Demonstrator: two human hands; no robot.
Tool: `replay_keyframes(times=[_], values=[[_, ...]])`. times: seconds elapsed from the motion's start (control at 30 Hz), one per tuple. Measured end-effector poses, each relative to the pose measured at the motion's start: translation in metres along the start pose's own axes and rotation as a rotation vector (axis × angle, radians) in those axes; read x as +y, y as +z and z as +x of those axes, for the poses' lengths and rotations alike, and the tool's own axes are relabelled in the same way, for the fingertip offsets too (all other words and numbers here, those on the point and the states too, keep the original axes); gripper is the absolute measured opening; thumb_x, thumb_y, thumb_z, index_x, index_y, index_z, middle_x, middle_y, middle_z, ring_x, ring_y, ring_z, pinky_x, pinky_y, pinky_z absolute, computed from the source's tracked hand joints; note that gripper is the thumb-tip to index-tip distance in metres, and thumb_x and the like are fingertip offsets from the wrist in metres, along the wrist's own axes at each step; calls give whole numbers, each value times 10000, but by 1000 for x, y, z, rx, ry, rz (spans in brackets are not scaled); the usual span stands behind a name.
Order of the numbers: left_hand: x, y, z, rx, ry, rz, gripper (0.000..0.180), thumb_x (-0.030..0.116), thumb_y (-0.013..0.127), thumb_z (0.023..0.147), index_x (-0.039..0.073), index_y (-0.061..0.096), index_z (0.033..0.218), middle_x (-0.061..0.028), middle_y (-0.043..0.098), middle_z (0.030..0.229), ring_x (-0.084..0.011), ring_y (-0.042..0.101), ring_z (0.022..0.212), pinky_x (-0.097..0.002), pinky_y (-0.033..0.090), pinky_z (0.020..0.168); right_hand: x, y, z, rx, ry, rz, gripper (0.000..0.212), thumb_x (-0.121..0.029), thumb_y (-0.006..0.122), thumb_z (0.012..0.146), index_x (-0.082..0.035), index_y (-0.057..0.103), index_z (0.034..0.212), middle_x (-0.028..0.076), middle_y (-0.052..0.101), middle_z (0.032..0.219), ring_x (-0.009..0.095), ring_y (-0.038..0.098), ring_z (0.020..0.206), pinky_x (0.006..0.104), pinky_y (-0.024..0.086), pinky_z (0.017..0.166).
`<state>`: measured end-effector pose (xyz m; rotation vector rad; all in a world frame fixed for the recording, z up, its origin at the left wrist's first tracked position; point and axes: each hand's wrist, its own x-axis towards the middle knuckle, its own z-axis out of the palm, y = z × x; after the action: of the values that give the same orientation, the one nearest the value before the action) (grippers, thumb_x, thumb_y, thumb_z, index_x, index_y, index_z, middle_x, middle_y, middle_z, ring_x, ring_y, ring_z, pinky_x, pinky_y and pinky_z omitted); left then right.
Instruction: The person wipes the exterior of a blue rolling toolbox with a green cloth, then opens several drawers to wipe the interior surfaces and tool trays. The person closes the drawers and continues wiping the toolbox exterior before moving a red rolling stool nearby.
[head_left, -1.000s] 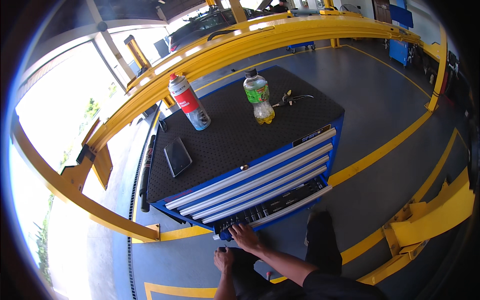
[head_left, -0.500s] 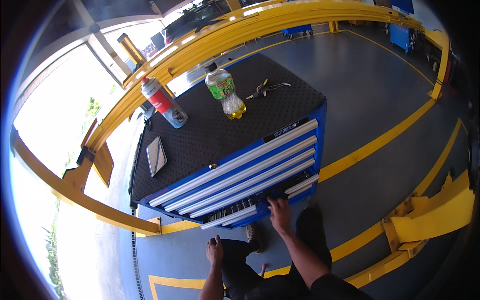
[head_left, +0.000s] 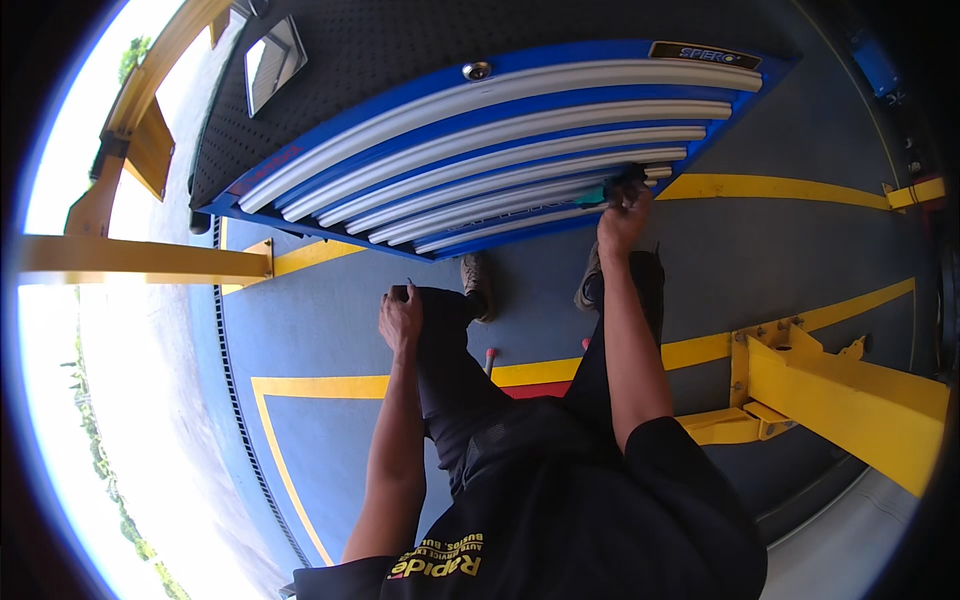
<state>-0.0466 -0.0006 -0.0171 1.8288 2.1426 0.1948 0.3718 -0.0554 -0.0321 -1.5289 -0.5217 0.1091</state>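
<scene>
A blue tool cabinet [head_left: 590, 86] with several long silver drawer strips stands in front of me. My right hand [head_left: 622, 222] reaches to the right end of its lower drawers, fingers closed round a dark bundle with a teal part [head_left: 594, 195]. What kind of thing the bundle is cannot be made out. It is up against the drawer fronts, and the drawers look closed. My left hand [head_left: 402, 315] rests by my left knee with its fingers curled. A small thin tip pokes up above those fingers; the rest is hidden.
A flat phone-like slab [head_left: 274, 65] lies on the cabinet's black perforated top [head_left: 380, 45]. Yellow steel lift arms stand at left [head_left: 150, 258] and right [head_left: 845, 395]. Red-tipped handles [head_left: 490, 356] show between my legs, near a red surface [head_left: 540, 390].
My view has tipped downward. The lower drawer, open with tools showing before, now looks closed. My right hand remains at the drawer fronts with the dark bundle; my left stays by the knee.
</scene>
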Motion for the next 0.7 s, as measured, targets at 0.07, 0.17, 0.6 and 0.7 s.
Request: replay_keyframes(times=[0.07,0.17,0.6,0.7], values=[[-3,0,0,6,0,11,516,501,590,1050,61,750,1267,-210,725,1278,-430,684,1223,-538,534,1044,-10,40,-23,70,153,-23,276,-10,643,1066,9,542,1322,165,658,1187,281,666,1055,414,519,960],[1,0,0,29,-12,17,515,493,599,1037,56,756,1260,-210,730,1291,-446,686,1209,-542,539,1039,-18,78,-54,141,116,-72,279,9,632,1056,23,520,1312,184,615,1185,295,650,1020,420,522,923],[-12,-11,-3,-75,-47,15,503,489,624,1016,62,733,1259,-196,716,1325,-443,692,1219,-540,539,1041,-101,262,-270,-426,322,48,418,-16,710,1016,53,461,1344,229,575,1147,369,630,1013,486,515,942],[3,-20,-2,-106,-57,-5,493,475,629,1018,55,727,1257,-203,709,1327,-449,676,1239,-550,541,1038,-58,273,-274,-314,333,168,445,28,694,995,23,448,1366,188,580,1213,323,642,1059,469,530,975]])
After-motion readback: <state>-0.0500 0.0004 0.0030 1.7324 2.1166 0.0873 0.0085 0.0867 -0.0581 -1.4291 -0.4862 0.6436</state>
